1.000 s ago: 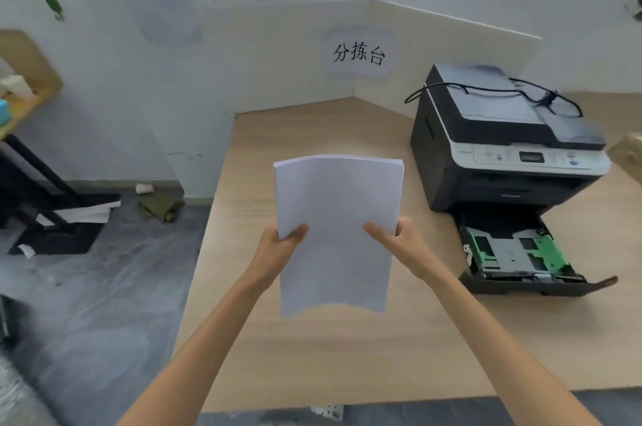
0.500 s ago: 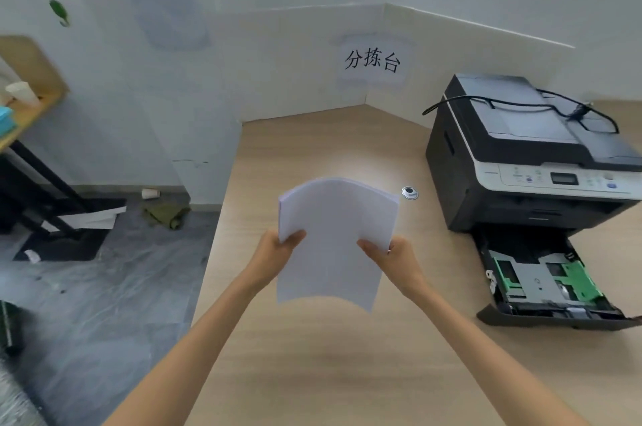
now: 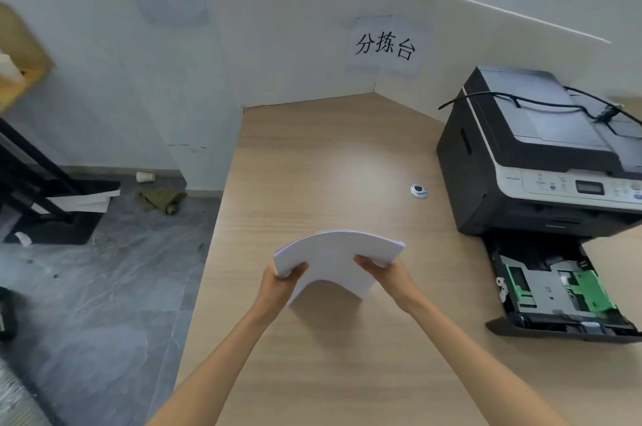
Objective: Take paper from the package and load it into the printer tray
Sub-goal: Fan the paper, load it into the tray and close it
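A white stack of paper (image 3: 335, 257) is held over the wooden table, bent into an arch with its lower edge near the tabletop. My left hand (image 3: 279, 283) grips its left side and my right hand (image 3: 389, 274) grips its right side. At the right stands a black and grey printer (image 3: 542, 154). Its paper tray (image 3: 556, 290) is pulled out in front, showing green guides and no paper. The paper package is out of view.
The wooden table (image 3: 330, 161) has a small metal cable grommet (image 3: 418, 191) left of the printer. A black cable (image 3: 528, 101) lies over the printer's lid. White partitions bearing a paper sign (image 3: 385, 45) enclose the table's back. Floor clutter lies at the left.
The stack has come down from upright at chest height to low over the table and has bent into an arch. The view has shifted so the printer sits further right.
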Demonstrator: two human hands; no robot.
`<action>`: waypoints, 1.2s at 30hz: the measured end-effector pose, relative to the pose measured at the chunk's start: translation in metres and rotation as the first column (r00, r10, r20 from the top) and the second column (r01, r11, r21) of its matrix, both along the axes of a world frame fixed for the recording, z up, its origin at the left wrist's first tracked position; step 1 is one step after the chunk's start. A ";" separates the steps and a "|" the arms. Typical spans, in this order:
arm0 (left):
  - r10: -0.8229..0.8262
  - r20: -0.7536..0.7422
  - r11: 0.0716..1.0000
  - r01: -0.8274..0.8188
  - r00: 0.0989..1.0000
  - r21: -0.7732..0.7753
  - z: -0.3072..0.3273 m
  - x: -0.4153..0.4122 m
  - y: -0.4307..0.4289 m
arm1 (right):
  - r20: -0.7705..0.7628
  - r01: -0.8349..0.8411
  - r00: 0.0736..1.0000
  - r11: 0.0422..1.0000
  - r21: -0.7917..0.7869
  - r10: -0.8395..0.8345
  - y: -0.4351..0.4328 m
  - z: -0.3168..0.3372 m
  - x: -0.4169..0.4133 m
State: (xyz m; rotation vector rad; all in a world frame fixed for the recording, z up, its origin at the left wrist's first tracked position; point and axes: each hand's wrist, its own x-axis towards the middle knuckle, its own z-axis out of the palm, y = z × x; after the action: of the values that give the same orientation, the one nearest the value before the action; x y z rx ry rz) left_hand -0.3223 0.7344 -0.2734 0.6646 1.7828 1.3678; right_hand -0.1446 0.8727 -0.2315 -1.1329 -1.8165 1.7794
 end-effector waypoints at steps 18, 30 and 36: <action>-0.021 0.062 0.999 0.023 0.998 -0.026 0.015 -0.011 0.013 | -0.073 0.003 0.997 0.993 -0.122 -0.013 0.026 0.018 -0.004; -0.133 0.210 0.981 0.099 0.969 0.164 0.048 -0.024 0.010 | 0.082 -0.238 0.969 0.968 0.084 0.231 0.045 0.047 0.009; -0.173 0.206 0.978 0.143 0.963 0.153 0.077 -0.076 0.001 | 0.262 -0.279 0.946 0.896 0.345 0.193 0.045 0.066 0.010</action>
State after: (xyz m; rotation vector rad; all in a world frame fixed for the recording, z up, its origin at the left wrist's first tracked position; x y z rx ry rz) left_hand -0.3985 0.7349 -0.1965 0.6865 1.4418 1.4042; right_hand -0.1347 0.9174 -0.1653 -1.0179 -2.3952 1.3655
